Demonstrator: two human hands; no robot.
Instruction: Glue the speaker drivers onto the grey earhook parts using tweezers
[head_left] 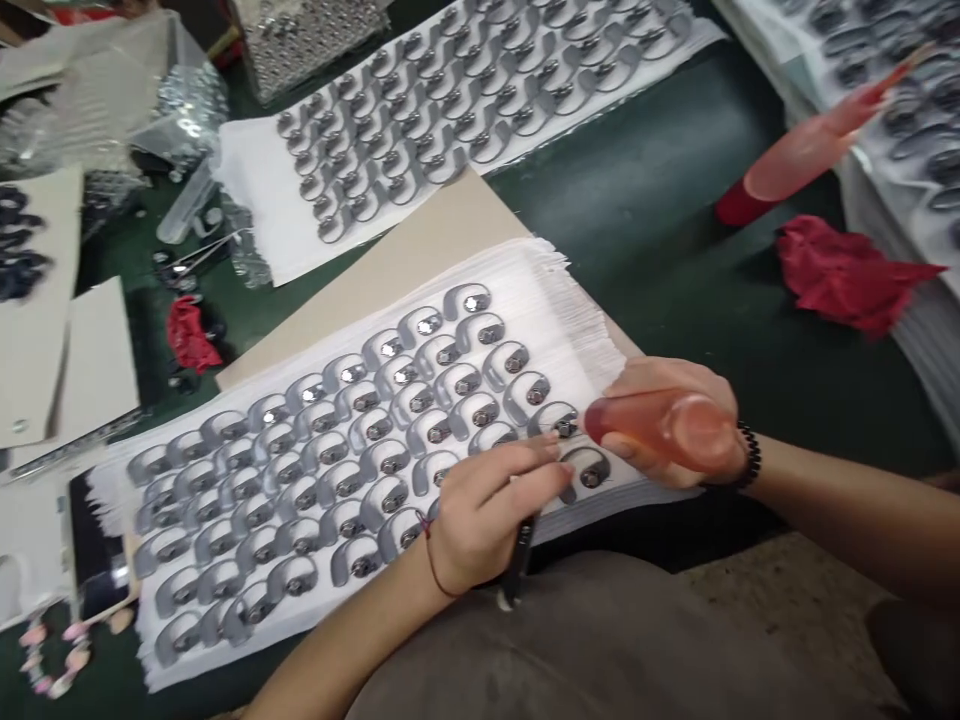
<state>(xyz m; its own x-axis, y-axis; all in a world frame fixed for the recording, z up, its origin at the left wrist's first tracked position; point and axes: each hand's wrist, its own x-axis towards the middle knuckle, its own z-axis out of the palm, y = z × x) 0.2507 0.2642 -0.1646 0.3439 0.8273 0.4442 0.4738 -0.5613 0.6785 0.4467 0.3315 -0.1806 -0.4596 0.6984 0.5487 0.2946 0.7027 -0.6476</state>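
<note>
My right hand (675,380) is wrapped round an orange-red squeeze bottle (701,430). The bottle is tilted, its darker red end over the right edge of a sheet stack (555,330); its tip is hidden. Close beside it, my left hand (480,510) is closed on a slim black tool (519,560), which sticks out below the palm; its working end is hidden. My left fingertips are at a grey curved band (559,415) with a small metal piece. Rows of such bands cover the top sheet, and those along the far row carry shiny clear stones (427,322).
A second sheet of bands (247,160) lies behind, over tan cardboard (382,250). To the right are another red bottle (795,160) and a crumpled red cloth (847,275). At left are tweezers (206,255), a tub of clear stones (176,110), a phone (97,550) and a beaded bracelet (56,685).
</note>
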